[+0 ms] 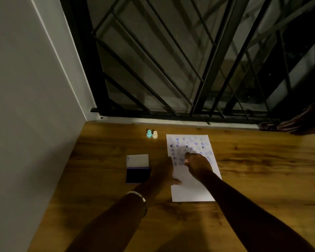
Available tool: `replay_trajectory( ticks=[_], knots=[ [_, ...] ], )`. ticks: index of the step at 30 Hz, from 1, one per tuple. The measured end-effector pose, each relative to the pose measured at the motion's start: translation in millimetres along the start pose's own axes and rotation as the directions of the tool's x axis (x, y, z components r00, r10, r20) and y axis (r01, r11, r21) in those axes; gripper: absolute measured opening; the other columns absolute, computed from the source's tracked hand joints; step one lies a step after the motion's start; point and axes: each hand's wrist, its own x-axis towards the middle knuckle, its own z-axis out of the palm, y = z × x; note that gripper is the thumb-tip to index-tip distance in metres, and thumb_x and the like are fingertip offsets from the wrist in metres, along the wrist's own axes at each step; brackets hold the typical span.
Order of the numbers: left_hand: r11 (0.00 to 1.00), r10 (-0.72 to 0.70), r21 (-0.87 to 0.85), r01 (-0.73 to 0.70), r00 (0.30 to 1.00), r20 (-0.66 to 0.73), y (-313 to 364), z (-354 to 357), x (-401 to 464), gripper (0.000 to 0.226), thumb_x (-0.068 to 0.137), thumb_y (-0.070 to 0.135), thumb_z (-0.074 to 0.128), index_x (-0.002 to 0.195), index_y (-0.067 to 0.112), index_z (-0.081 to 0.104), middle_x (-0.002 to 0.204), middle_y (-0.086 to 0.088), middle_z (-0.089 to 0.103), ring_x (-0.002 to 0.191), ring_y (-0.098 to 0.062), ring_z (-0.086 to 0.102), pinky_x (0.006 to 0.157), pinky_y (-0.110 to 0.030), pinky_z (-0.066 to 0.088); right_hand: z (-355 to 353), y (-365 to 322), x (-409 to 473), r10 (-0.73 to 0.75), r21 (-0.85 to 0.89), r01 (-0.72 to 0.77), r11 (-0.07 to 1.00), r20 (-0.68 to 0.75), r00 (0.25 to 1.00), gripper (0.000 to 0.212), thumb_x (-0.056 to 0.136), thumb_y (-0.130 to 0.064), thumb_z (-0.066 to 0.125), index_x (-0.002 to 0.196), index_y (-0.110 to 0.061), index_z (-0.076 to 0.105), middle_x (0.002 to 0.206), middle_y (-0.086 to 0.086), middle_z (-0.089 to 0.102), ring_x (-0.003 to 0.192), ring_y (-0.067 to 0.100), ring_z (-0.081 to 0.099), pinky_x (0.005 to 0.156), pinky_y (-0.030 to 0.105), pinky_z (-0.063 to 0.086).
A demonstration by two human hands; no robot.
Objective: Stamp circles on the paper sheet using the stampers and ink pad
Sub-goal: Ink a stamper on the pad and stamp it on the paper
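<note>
A white paper sheet (pixel 193 190) lies on a wooden table (pixel 262 170), a little right of the frame's centre, its long side running away from the camera. Its upper half is covered with rows of small purple and blue stamped marks, round ones and a few heart shapes; the lower half is bare white. The right hand (pixel 198 165) sits over the middle of the sheet, at the lower edge of the stamped rows, with its fingers curled in toward something small and pale at their tips (the hand is dim and blurred, so I cannot tell whether that is a stamper or what exactly is gripped). The left hand (pixel 166 172) lies at the sheet's left edge with straight, released fingers pointing up the frame and the thumb reaching onto the paper; a metal bangle (pixel 141 199) circles that wrist. Left of the left hand, just beside it, stands the ink pad (pixel 138 174), a dark purple square with its whitish lid (pixel 137 160) folded back above it. Toward the upper middle of the table, well apart from both hands, two stampers stand upright and touching: a teal stamper (pixel 149 133) on the left and a cream stamper (pixel 155 134) on the right. A grey wall (pixel 25 106) fills the left of the frame, and a black metal window grille (pixel 171 60) fills the top.
</note>
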Motion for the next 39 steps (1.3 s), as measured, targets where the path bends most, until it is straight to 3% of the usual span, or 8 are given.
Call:
replay_trajectory(
  ticks=[16, 26, 28, 30, 32, 34, 37, 39],
  knots=[
    [0.997, -0.056, 0.052, 0.058, 0.998, -0.031, 1.2, 2.8, 2.9, 0.091, 0.068, 0.043, 0.081, 0.139, 0.019, 0.030, 0.138, -0.006, 0.048, 0.127, -0.026, 0.048, 0.103, -0.040, 0.048, 5.8, -3.3, 13.1, 0.080, -0.063, -0.080, 0.995, 0.000, 0.997, 0.028, 0.092, -0.015, 0.060, 0.120, -0.013, 0.058, 0.114, 0.009, 0.069, 0.102, 0.026, 0.067, 0.088, 0.039, 0.057],
    [0.996, -0.068, 0.051, 0.068, 0.998, -0.007, 7.6, -0.3, -0.2, 0.093, 0.070, 0.039, 0.080, 0.143, 0.018, 0.025, 0.142, -0.008, 0.045, 0.131, -0.028, 0.045, 0.106, -0.042, 0.044, 1.4, 0.9, 3.7, -0.014, -0.027, 0.013, 1.000, -0.024, 1.000, 0.034, 0.094, -0.019, 0.058, 0.126, -0.013, 0.054, 0.120, 0.009, 0.066, 0.108, 0.024, 0.064, 0.090, 0.035, 0.055],
    [0.999, -0.051, -0.001, 0.051, 0.999, -0.014, 7.8, -0.8, -3.2, 0.092, 0.071, 0.036, 0.081, 0.144, 0.020, 0.026, 0.143, -0.006, 0.045, 0.132, -0.027, 0.044, 0.107, -0.042, 0.044, -1.7, 0.6, -1.4, -0.012, 0.024, 0.013, 1.000, -0.033, 0.999, 0.031, 0.094, -0.022, 0.058, 0.124, -0.012, 0.055, 0.121, 0.010, 0.065, 0.109, 0.024, 0.063, 0.091, 0.035, 0.055],
    [0.984, -0.049, -0.173, 0.044, 0.998, -0.025, 5.0, -1.9, -7.4, 0.085, 0.074, 0.030, 0.079, 0.142, 0.021, 0.029, 0.143, -0.005, 0.045, 0.133, -0.026, 0.044, 0.107, -0.041, 0.045, -5.2, -0.8, -5.1, 0.018, 0.091, -0.013, 0.996, -0.052, 0.998, 0.025, 0.095, -0.023, 0.056, 0.117, -0.012, 0.058, 0.116, 0.010, 0.067, 0.104, 0.024, 0.065, 0.087, 0.035, 0.057],
    [0.945, -0.086, -0.322, 0.062, 0.995, -0.059, 4.7, -7.0, -6.7, 0.068, 0.081, 0.029, 0.073, 0.138, 0.018, 0.037, 0.139, -0.006, 0.050, 0.128, -0.024, 0.049, 0.101, -0.036, 0.049, -9.2, -3.9, -6.9, 0.034, 0.104, -0.027, 0.994, -0.061, 0.998, 0.021, 0.096, -0.023, 0.054, 0.113, -0.012, 0.059, 0.111, 0.010, 0.068, 0.099, 0.024, 0.067, 0.084, 0.035, 0.058],
    [0.898, -0.214, -0.411, 0.156, 0.972, -0.097, 7.0, -14.7, -0.1, 0.045, 0.093, 0.033, 0.058, 0.132, 0.014, 0.047, 0.133, -0.008, 0.056, 0.118, -0.023, 0.057, 0.092, -0.028, 0.050, -13.0, -9.2, -9.8, 0.022, 0.076, -0.018, 0.997, -0.047, 0.999, 0.021, 0.096, -0.022, 0.054, 0.114, -0.013, 0.058, 0.111, 0.009, 0.068, 0.097, 0.024, 0.067, 0.083, 0.035, 0.058],
    [0.607, -0.499, -0.688, 0.397, 0.865, 0.058, 10.0, -30.3, 8.4, 0.032, 0.100, 0.034, 0.041, 0.120, 0.012, 0.053, 0.118, -0.007, 0.058, 0.111, -0.025, 0.058, 0.091, -0.029, 0.046, -17.3, -21.1, -13.2, -0.012, 0.060, 0.015, 0.998, -0.053, 0.999, 0.025, 0.094, -0.020, 0.056, 0.118, -0.012, 0.059, 0.114, 0.009, 0.068, 0.098, 0.026, 0.068, 0.083, 0.034, 0.058],
    [0.481, -0.547, -0.741, 0.468, 0.821, 0.163, 6.4, -42.0, 7.5, 0.015, 0.099, 0.022, 0.047, 0.105, 0.013, 0.057, 0.102, -0.007, 0.058, 0.101, -0.024, 0.060, 0.085, -0.028, 0.050, -19.3, -32.7, -14.6, -0.045, 0.069, 0.050, 0.996, -0.065, 0.997, 0.024, 0.094, -0.021, 0.056, 0.116, -0.012, 0.060, 0.112, 0.010, 0.069, 0.096, 0.028, 0.068, 0.082, 0.035, 0.059]
  ],
)
